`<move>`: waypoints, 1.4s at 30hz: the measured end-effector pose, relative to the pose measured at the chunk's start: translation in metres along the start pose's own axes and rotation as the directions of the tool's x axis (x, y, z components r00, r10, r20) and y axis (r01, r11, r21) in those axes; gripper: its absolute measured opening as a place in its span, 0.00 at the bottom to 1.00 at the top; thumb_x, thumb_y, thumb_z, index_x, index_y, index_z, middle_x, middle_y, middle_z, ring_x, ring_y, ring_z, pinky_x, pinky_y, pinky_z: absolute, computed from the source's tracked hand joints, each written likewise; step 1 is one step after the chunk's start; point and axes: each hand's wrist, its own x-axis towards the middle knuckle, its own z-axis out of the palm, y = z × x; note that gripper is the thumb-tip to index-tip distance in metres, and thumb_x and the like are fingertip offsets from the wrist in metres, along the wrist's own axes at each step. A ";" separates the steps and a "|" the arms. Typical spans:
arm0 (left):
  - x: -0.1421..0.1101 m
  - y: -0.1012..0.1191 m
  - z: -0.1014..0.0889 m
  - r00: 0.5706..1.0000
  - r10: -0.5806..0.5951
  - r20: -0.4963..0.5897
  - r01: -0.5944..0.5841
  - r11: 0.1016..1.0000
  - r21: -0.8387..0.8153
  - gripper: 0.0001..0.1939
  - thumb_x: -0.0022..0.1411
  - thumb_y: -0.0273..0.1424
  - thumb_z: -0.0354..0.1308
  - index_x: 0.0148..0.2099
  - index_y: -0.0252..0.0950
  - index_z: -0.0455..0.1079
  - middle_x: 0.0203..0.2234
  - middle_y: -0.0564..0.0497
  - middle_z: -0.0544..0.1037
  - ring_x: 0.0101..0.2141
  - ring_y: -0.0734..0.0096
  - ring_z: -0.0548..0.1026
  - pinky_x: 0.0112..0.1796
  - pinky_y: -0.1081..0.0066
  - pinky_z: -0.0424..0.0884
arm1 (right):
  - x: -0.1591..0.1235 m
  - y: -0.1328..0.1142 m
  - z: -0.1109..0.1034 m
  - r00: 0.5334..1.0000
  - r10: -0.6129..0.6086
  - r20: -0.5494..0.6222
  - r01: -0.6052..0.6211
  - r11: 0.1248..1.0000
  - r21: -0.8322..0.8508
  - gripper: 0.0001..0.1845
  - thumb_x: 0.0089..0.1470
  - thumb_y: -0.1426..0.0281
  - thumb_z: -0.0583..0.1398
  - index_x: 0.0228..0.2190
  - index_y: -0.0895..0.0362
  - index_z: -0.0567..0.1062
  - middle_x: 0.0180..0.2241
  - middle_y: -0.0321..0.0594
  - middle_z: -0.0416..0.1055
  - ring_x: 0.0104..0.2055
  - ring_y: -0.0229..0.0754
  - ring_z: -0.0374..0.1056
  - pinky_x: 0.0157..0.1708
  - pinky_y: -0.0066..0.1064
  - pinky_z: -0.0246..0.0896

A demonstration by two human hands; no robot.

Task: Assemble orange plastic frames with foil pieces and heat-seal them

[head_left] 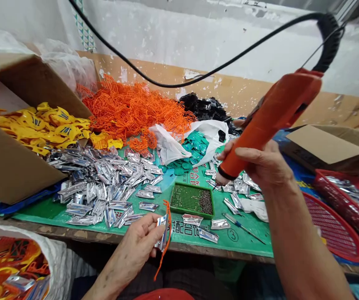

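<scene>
In my left hand (146, 235), pinched between thumb and fingers, is a shiny silver part (161, 233) with a thin orange plastic frame (168, 227) against its right side. My right hand (260, 164) grips an orange electric screwdriver (270, 121), its tip end pointing down and left above the table. Below the tip sits a small green tray (177, 210) with many tiny screws (205, 202) gathered in its right part. Several silver pieces (209, 235) lie just in front of that tray. A hand screwdriver (243, 227) rests to the right of them.
Heaps of silver parts (104, 187), orange frames (142, 108) and yellow parts (42, 125) in a cardboard box (13, 162) fill the left. A white bag (170, 146) holds green pieces. Red basket (335, 229) stands right; a black cable (173, 85) hangs overhead. A filled sack (61, 258) stands lower left.
</scene>
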 end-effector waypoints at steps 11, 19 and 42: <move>0.003 -0.003 0.000 1.000 -0.016 0.007 0.016 1.000 -0.017 0.17 0.59 0.46 0.55 0.37 0.36 0.69 0.20 0.57 0.71 0.18 0.80 0.60 0.17 0.79 0.54 | -0.041 0.068 0.033 0.972 0.030 -0.234 -0.028 1.000 0.015 0.17 0.38 0.70 0.68 0.34 0.57 0.73 0.21 0.30 0.70 0.21 0.36 0.66 0.24 0.32 0.63; 0.007 -0.003 0.004 1.000 -0.022 0.008 0.023 0.998 -0.051 0.17 0.57 0.45 0.57 0.36 0.35 0.69 0.18 0.58 0.70 0.17 0.80 0.60 0.17 0.79 0.53 | -0.047 0.088 0.023 0.950 -0.003 -0.311 -0.015 0.998 -0.056 0.10 0.39 0.69 0.67 0.26 0.58 0.74 0.21 0.32 0.70 0.22 0.37 0.65 0.27 0.34 0.63; 0.007 0.004 0.017 0.996 -0.073 -0.046 0.066 0.988 -0.140 0.16 0.52 0.37 0.58 0.40 0.34 0.78 0.22 0.55 0.75 0.17 0.80 0.60 0.20 0.76 0.56 | -0.052 0.033 0.053 0.952 -0.015 -0.306 0.085 0.972 0.218 0.16 0.39 0.74 0.63 0.35 0.53 0.72 0.21 0.31 0.67 0.21 0.37 0.65 0.25 0.35 0.63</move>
